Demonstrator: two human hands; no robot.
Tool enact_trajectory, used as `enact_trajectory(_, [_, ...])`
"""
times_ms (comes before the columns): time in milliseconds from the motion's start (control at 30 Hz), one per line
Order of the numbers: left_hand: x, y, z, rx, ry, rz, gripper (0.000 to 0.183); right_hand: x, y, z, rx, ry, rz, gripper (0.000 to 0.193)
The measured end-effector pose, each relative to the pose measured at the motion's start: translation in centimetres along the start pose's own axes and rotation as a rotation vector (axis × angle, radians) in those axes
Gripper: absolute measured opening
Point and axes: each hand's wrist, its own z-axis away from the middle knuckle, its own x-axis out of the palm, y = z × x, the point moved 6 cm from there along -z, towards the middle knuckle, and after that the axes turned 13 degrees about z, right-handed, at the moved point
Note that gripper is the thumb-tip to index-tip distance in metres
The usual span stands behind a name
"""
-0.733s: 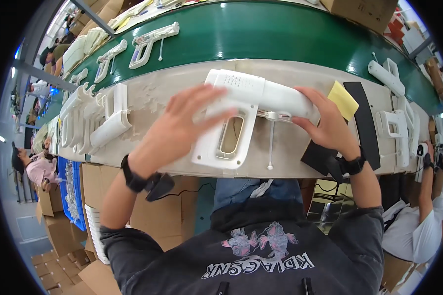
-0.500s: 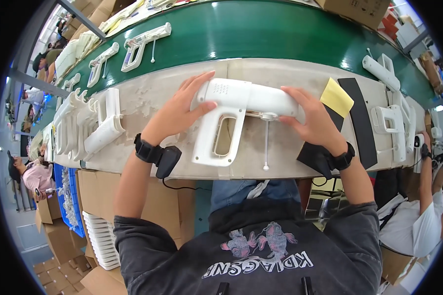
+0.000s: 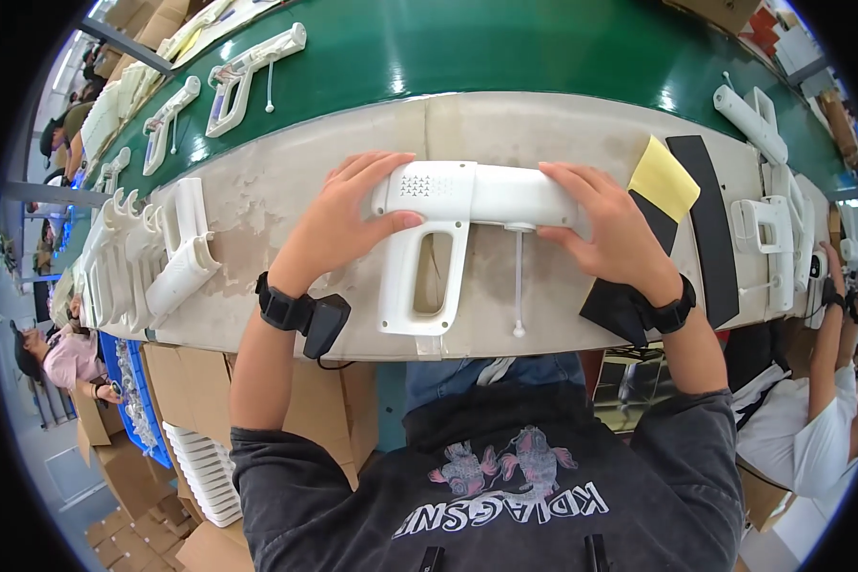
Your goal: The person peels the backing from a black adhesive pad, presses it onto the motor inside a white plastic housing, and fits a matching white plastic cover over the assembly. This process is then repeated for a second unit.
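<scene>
A white gun-shaped plastic housing (image 3: 512, 195) lies across the table in front of me, its body crosswise. Its looped handle (image 3: 398, 286) points toward me, and a patch of small vent slots marks the left end. My left hand (image 3: 348, 214) is closed around that left end, thumb on the near side. Around the rounded right end, my right hand (image 3: 612, 224) grips with fingers on top and thumb below. From the underside a thin white rod (image 3: 520, 286) with a small ball tip sticks out toward me.
White housing shells (image 3: 133, 257) stand stacked at the left. Part-built units (image 3: 248, 76) lie on the green belt (image 3: 505, 57). Black strips (image 3: 705, 229) and a yellow sheet (image 3: 664, 181) lie at right, beside more white housings (image 3: 770, 234). Another person's arm (image 3: 823, 324) is at far right.
The housing has tipped in my hands, so its vented face shows more squarely and the handle's end sits nearer the table's front edge. Both hands keep their hold. The whole view has shifted slightly.
</scene>
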Motion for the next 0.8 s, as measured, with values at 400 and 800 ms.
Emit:
enact_trajectory(400, [0.9, -0.2, -0.4, -0.212, -0.095, 0.117, 0.065, 1.6, 2.2, -0.2, 0.074, -0.069, -0.091, 0.060])
enact_trajectory(800, [2.7, 0.9, -0.7, -0.161, -0.395, 0.039, 0.071, 1.6, 3.7, -1.4, -0.157, -0.272, -0.160, 0.065])
